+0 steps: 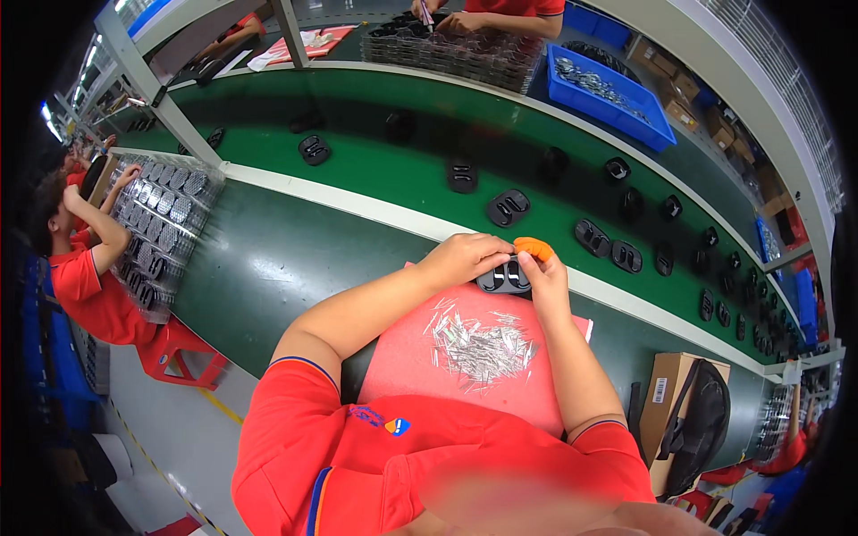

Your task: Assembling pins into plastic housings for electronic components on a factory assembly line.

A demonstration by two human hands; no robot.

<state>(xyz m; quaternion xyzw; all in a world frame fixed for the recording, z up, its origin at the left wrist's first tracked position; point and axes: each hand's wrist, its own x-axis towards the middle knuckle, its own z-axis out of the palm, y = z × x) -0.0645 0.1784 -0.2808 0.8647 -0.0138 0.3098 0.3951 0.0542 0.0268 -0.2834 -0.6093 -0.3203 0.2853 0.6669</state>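
A black plastic part (505, 279) with two glossy curved slots lies at the far edge of the pink mat (398, 362). Over its upper left edge my left hand (466, 259) is closed, the fingertips gripping the part. My right hand (547, 277) comes in from the other side, thumb and fingers pinched at the part's top right edge. Orange ribbed covering (534, 248) wraps the right fingers. Whatever is between the right fingertips is too small to make out. Close below the part, thin silver metal pins (483, 350) are heaped loosely on the mat.
Beyond a white rail (357, 210), a green conveyor belt (357, 170) carries several black parts (509, 207). At left a co-worker (89, 259) sits by stacked clear trays (165, 219). A cardboard box (666, 402) and black bag (702, 420) stand at right. A blue bin (608, 94) sits across the belt.
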